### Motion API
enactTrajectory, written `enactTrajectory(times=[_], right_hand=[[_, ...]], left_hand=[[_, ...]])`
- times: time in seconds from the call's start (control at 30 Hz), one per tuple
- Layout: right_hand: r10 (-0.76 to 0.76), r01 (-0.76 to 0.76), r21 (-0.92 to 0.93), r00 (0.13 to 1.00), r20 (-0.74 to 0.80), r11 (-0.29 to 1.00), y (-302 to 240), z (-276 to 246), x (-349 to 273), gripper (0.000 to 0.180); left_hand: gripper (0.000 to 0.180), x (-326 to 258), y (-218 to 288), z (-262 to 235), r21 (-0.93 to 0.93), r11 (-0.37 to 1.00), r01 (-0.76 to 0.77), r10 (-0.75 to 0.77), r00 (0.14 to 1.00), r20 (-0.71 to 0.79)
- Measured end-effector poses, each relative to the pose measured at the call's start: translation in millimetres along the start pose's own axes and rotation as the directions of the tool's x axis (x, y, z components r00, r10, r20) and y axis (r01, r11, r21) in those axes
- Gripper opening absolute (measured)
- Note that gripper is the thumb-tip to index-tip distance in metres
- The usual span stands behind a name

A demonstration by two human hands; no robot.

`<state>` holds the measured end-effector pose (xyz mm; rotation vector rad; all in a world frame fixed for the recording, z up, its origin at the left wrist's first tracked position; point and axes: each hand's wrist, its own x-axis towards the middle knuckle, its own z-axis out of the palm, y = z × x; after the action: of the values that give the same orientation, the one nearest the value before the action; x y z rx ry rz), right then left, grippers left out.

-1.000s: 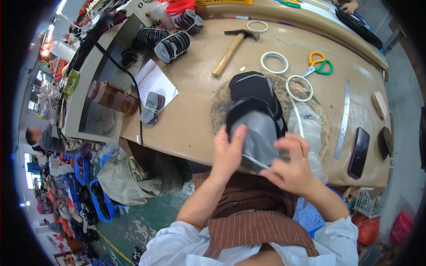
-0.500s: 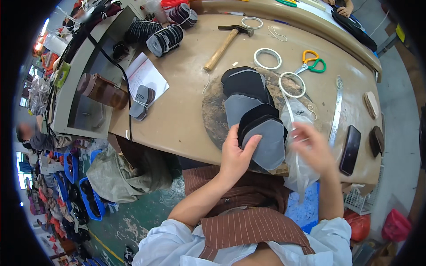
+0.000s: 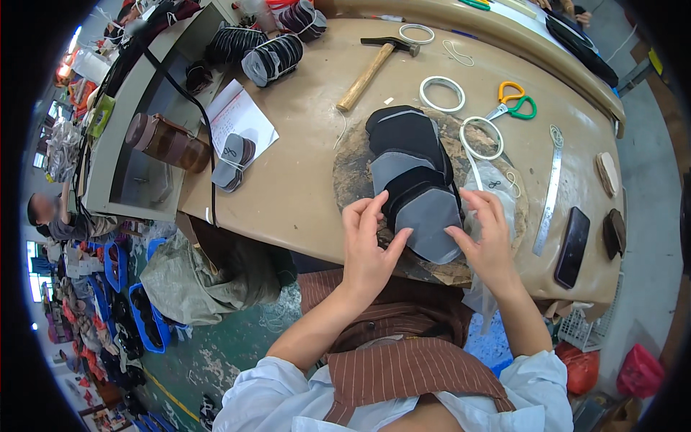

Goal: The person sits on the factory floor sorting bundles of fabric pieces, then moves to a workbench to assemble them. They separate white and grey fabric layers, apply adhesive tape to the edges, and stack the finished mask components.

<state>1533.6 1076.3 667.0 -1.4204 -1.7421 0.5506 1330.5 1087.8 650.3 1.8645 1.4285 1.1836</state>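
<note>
A fanned pile of grey and black rounded cut pieces lies on a worn round block on the bench. My left hand is at the pile's left edge, thumb and fingers apart, with the thumb tip near the front grey piece. On the other side my right hand faces it, thumb and fingers spread, its thumb by the right edge of that piece. Neither hand is closed around the pile. Partly behind my right hand lies a clear plastic bag, with a roll of white tape beside it.
Beyond the pile are a hammer, another tape roll and scissors. A steel ruler and a phone lie to the right. Tied bundles, a paper sheet and a brown bottle are at left.
My right hand has come left from over the plastic bag to the pile's right edge. My left hand, which gripped the front pieces, has loosened and drawn slightly left.
</note>
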Motion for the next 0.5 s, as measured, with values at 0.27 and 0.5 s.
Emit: enactTrajectory(times=[0.27,0.5], right_hand=[[-0.029,0.059,-0.141,0.979,0.204,0.988,-15,-3,11,0.068],[-0.172,0.171,-0.031,0.984,-0.036,0.985,1,9,-14,0.052]], left_hand=[[0.028,11,-15,-7,-0.204,0.973,0.112,-0.079,0.984,0.161],[0.022,22,-9,-16,-0.259,0.927,0.270,-0.195,0.940,0.280]])
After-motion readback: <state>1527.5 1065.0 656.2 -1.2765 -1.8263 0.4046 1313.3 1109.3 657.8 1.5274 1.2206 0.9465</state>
